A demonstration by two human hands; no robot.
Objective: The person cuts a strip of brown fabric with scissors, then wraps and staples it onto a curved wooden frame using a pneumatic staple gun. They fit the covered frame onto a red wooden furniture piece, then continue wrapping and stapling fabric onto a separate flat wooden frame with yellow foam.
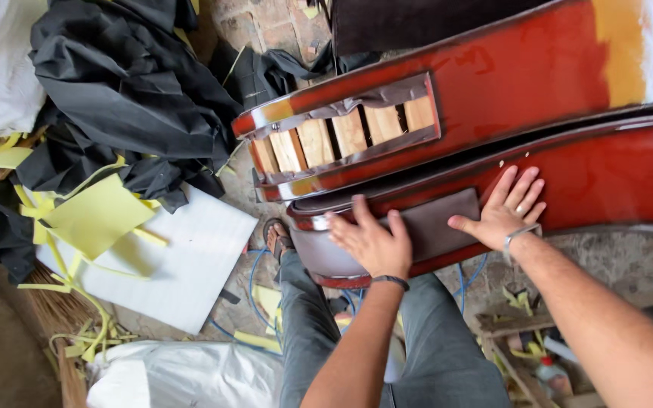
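Two hands lie flat and spread on a glossy red-brown wooden furniture piece (568,181) that slants across the upper right of the view. The left hand (368,242), fingers open, presses on the rounded grey-brown end of a dull fabric patch (436,227) set into the lower red band; a dark band circles its wrist. The right hand (504,211) rests palm down, fingers splayed, at the patch's right edge and partly on the red surface, with a metal bracelet at its wrist. Neither hand grips anything. Above the patch, a slot-shaped opening (349,136) in the piece shows a row of pale wooden slats inside.

At lower right, a rough wooden crate (523,332) holds yellow scraps and a small bottle with a red cap (552,374). The person's grey trousers and a sandalled foot (275,238) stand on a stone floor (629,261), where a blue cable (255,279) loops. To the left lie a white foam sheet (190,264), yellow foam offcuts (96,215), heaped black cloth (122,83), and white plastic sacks (183,374); brick paving shows at the top
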